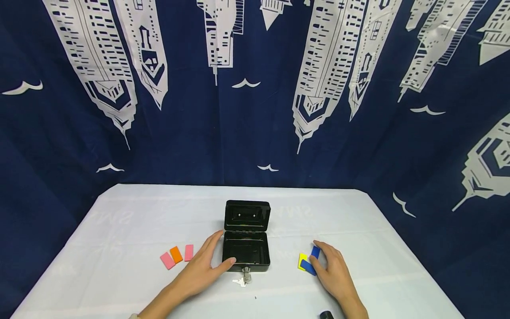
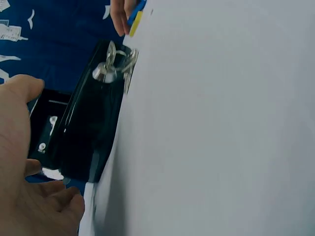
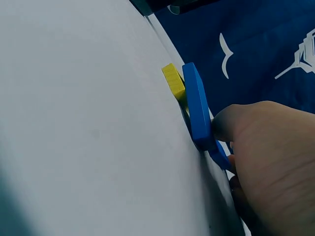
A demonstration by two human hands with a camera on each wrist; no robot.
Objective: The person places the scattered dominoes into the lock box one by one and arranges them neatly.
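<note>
In the head view a small black cash box stands with its lid raised and its tray bare. Keys hang from the lock at its front. My left hand is at the box's left side, fingers extended and thumb reaching over the front left corner. To the right, my right hand has its thumb and index finger at opposite ends of a blue block. A second blue block leans across a yellow block, right by the thumb. In the right wrist view the thumb partly hides behind that leaning block.
Left of the box lie two pink blocks, one farther out and one nearer, with an orange block between. A black object shows at the bottom edge. Behind the white table hangs a dark blue printed curtain.
</note>
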